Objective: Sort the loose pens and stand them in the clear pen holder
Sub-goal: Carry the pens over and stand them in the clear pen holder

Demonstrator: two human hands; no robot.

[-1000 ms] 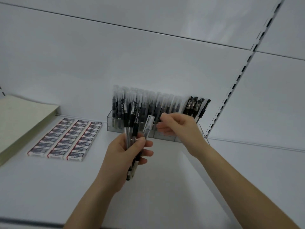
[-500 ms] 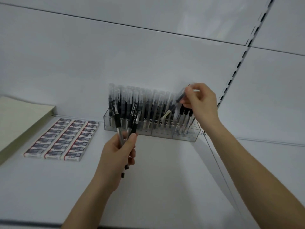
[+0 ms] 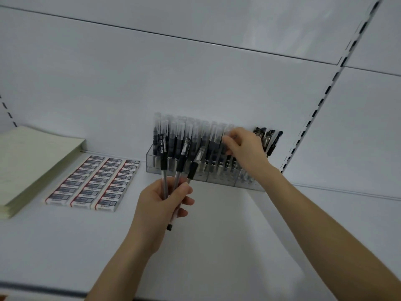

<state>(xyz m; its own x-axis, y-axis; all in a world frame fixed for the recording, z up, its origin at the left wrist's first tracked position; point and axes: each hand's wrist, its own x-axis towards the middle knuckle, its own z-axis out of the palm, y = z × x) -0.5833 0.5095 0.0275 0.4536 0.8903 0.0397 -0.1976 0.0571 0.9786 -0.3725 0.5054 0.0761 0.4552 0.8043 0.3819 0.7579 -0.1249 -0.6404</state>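
While three loose pens [image 3: 180, 165] fan upward from the left hand [image 3: 165, 205], which grips them round their lower barrels with the dark grips and caps pointing up toward the back wall, the clear pen holder [image 3: 150, 164] stands just beyond them on the shelf [image 3: 217, 235], crowded with upright capped pens [image 3: 173, 135]. The right hand [image 3: 245, 148] is up at the holder's right half, fingers curled among the pen tops; whether it pinches one I cannot tell. So the bundle lies below and to the left of that hand, long axes near upright, and the right hand is nearer the holder. Boxed erasers [image 3: 93, 183] and a paper stack [image 3: 32, 157] lie further left.
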